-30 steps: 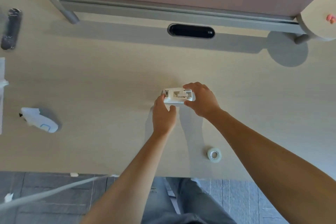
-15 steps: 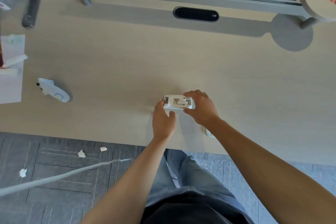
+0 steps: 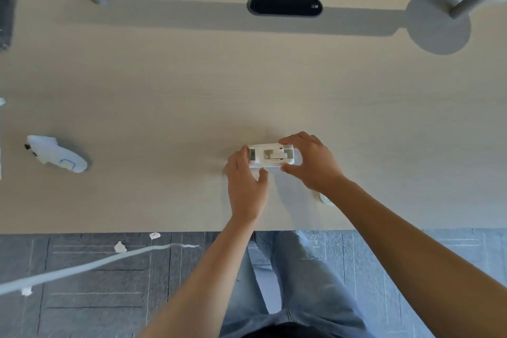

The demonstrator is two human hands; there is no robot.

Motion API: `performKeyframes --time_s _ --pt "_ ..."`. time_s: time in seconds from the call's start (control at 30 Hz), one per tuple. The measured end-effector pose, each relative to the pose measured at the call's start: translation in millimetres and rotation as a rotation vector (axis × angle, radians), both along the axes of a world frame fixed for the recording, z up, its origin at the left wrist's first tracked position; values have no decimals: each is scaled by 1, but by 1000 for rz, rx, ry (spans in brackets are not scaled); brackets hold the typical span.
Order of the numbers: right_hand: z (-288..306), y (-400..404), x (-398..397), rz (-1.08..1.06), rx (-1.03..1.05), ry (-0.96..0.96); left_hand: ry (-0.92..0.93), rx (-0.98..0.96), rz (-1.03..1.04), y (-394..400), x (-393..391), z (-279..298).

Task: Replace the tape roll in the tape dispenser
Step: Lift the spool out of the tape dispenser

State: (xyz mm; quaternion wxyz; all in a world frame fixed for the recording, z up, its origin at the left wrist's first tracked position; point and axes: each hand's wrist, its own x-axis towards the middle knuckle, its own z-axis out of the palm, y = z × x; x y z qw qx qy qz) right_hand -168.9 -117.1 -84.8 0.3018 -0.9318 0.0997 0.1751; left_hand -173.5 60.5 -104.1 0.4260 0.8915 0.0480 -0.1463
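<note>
A white tape dispenser (image 3: 270,156) sits on the pale wooden desk (image 3: 192,90), its top side open toward me. My left hand (image 3: 245,181) grips its left end between thumb and fingers. On the right end, my right hand (image 3: 312,163) pinches it, fingers on the far side and thumb on the near side. A white tape roll (image 3: 326,198) lies flat on the desk just behind my right wrist, mostly hidden by the forearm.
A white handheld device (image 3: 56,158) lies at the desk's left. A dark object (image 3: 5,19) sits at the far left edge. A black cable slot (image 3: 285,5) is at the back, below a grey partition rail. The desk's near edge runs just under my wrists.
My view has tilted down, so more floor and my legs show. Both hands stay on the dispenser. My right forearm now covers most of the tape roll.
</note>
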Motion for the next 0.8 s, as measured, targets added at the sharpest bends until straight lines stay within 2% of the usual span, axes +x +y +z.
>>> performKeyframes --time_s 0.17,0.53,0.8 --pt "-10 -5 -5 -6 37 -46 -90 -2 -63 5 5 -13" --pt "-30 -9 -16 36 79 -246 -338 -13 -34 10 -4 -54" --pt "-41 -4 -38 43 -11 -380 -478 -7 -80 16 -15 -75"
